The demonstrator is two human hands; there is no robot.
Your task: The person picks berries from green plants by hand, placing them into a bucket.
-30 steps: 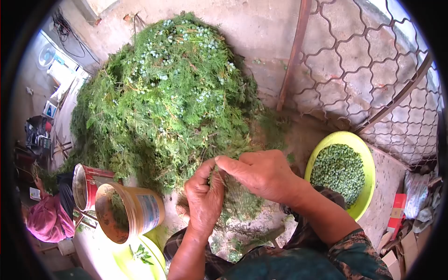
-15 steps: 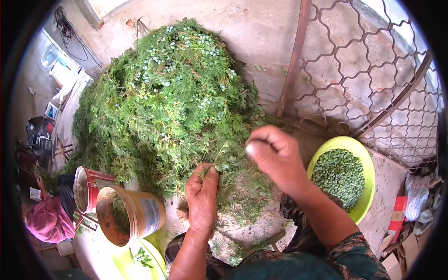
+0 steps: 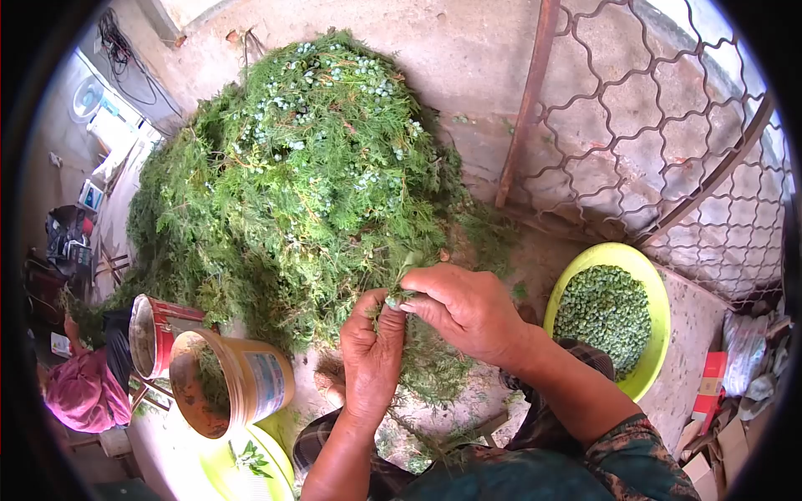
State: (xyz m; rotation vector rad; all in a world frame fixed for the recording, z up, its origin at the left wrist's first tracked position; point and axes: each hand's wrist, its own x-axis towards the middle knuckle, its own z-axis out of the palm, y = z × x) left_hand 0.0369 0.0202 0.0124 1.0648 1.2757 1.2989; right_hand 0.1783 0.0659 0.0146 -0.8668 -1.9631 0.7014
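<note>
Green sprig (image 3: 409,265), partly hidden, pinched in left hand (image 3: 373,351); right hand (image 3: 469,314) curled against it, hold unclear

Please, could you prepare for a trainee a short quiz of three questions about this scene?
1. Where does the mass of small green berries lie?
a) in the red bucket
b) in the yellow-green basin at the right
c) on the bare floor
2. True or false: the right hand is inside that basin.
3. What does the left hand pinch between thumb and fingers?

Key: 1. b. 2. False; it is close beside the left hand. 3. A green sprig.
</note>
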